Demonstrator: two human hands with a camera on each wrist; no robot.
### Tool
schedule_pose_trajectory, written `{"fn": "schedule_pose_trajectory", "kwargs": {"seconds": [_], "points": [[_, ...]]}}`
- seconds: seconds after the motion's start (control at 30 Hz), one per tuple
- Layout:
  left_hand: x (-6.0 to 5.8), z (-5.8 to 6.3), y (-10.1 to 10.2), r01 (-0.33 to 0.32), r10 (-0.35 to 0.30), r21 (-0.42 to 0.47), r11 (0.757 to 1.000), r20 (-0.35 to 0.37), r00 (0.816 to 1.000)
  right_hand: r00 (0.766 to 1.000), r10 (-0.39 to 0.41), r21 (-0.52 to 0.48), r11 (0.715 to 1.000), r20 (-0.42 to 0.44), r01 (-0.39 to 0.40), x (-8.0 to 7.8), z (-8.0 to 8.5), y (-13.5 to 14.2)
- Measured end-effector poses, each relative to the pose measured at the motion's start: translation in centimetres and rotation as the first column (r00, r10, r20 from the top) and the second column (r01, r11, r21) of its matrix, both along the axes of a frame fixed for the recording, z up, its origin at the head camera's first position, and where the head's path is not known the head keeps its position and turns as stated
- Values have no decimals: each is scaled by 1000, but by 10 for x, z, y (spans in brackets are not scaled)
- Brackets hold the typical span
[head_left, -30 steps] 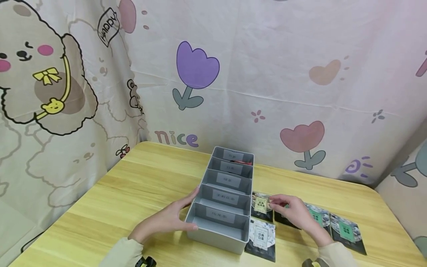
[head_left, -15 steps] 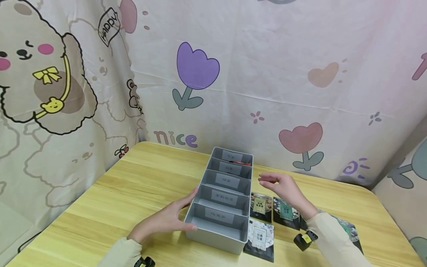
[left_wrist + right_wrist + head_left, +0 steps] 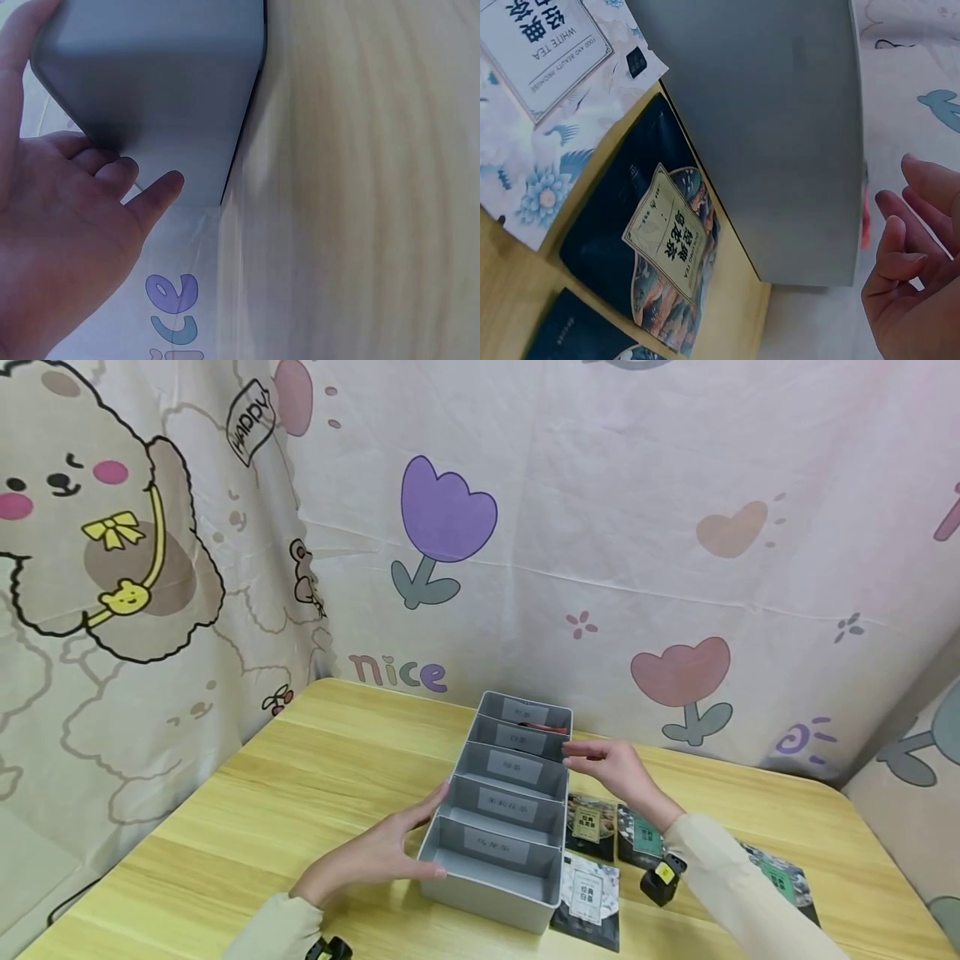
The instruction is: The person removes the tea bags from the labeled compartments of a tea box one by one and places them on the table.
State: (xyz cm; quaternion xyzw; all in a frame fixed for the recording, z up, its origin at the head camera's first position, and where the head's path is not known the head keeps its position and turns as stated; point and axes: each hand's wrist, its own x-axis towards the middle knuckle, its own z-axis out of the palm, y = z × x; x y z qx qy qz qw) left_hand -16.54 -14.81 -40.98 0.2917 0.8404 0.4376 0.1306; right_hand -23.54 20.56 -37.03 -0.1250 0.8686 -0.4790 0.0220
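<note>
A grey divided storage box (image 3: pixel 483 900) with labelled compartments stands on the table. My left hand (image 3: pixel 375 853) rests against its near left corner, thumb at the front and fingers along the side. In the left wrist view, the smaller fingers bend loosely beside the grey wall. My right hand (image 3: pixel 618 770) is at the right rim near the second compartment from the back, with nothing visible between its loosely bent fingers. Along the right side lie a white tea packet (image 3: pixel 585 900), an oolong tea packet (image 3: pixel 590 828) and a green-labelled packet (image 3: pixel 637 835).
Another green-labelled packet (image 3: pixel 783 883) lies farther right, partly hidden by the right sleeve (image 3: pixel 738 889). Something red (image 3: pixel 543 727) shows inside the box towards the back. A printed curtain (image 3: pixel 540 568) hangs behind the wooden table (image 3: pixel 337 752).
My right hand has lifted from beside the oolong packet, moved away over the table, then left to the box's right rim. My left hand and the box have stayed put.
</note>
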Motion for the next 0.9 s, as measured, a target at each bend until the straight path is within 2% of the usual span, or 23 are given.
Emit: {"fn": "schedule_pose_trajectory", "kwargs": {"seconds": [0.27,0.5,0.7,0.9], "points": [[-1,-2,0,-1,1,0,1000,-8,1000,1000,-5,84,996,3,5,-10,-2,-11],[-1,-1,0,1,-1,2,1000,-7,1000,997,53,163,986,-52,-44,-15,-5,-18],[-1,-1,1,-8,8,-9,1000,-1,1000,994,82,164,984,-75,-69,-14,-10,-21],[-1,-1,0,-8,8,-9,1000,1,1000,992,76,184,981,-105,-56,-15,-14,-24]]}}
